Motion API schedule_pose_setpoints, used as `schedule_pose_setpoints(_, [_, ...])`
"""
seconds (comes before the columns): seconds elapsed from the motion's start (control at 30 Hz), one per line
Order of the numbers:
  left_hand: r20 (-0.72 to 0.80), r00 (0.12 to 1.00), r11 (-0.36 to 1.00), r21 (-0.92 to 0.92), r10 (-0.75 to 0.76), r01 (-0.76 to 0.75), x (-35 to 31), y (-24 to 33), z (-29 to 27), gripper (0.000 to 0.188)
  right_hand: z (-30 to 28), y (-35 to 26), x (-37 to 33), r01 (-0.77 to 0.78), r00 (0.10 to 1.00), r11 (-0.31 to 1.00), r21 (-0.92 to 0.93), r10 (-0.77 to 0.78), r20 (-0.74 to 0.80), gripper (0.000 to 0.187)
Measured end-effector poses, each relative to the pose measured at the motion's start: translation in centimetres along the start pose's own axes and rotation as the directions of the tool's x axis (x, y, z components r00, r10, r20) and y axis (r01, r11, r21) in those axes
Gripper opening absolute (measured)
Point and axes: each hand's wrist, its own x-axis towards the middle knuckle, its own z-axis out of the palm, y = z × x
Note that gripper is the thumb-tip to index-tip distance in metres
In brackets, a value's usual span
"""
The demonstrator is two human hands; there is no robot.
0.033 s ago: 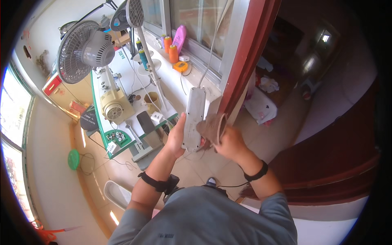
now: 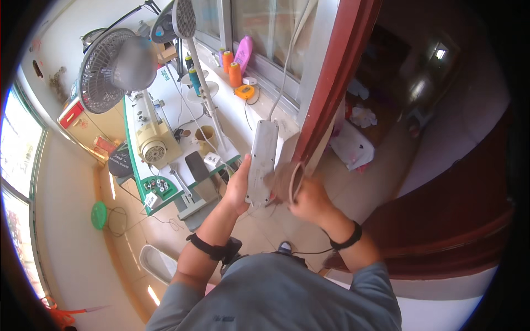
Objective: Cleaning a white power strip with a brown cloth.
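Observation:
My left hand (image 2: 238, 190) grips a long white power strip (image 2: 261, 160) by its left edge. The strip stands nearly upright with its screwed back toward me, and a white cord (image 2: 285, 77) runs up from its top end. My right hand (image 2: 312, 199) is closed on a brown cloth (image 2: 284, 179), which is folded and smeared by motion. The cloth lies against the lower right side of the strip and hides part of that edge. Some of the fingers of both hands are hidden behind what they hold.
On the left, a sewing machine (image 2: 157, 140) stands on a white table with a fan (image 2: 107, 69) above it. Thread spools (image 2: 235, 75) and an orange tape measure (image 2: 243, 92) sit on the windowsill. A dark red door frame (image 2: 337, 83) rises close by my right hand.
The brown cloth and my right hand have shifted slightly downward along the power strip. My left hand and the strip have hardly moved.

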Motion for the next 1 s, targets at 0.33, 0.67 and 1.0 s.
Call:
schedule_pose_setpoints(0.33, [-0.079, 0.996, 0.999, -0.013, 0.046, -0.047, 0.9, -0.9, 0.2, 0.062, 0.0, -1.5, -0.3, 0.013, 0.995, 1.0, 0.004, -0.012, -0.1, 0.031])
schedule_pose_setpoints(0.67, [0.002, 1.0, 0.999, 0.025, 0.023, -0.023, 1.1, -0.2, 0.0, 0.064, 0.2, -1.7, -0.2, -0.141, 0.983, 0.989, 0.034, 0.144, -0.114, 0.031])
schedule_pose_setpoints(1.0, [0.052, 0.997, 0.998, 0.015, 0.064, -0.065, 1.8, -1.7, 0.3, 0.069, 0.5, -2.8, 0.4, -0.19, 0.977, 0.982, -0.009, 0.188, -0.1, 0.028])
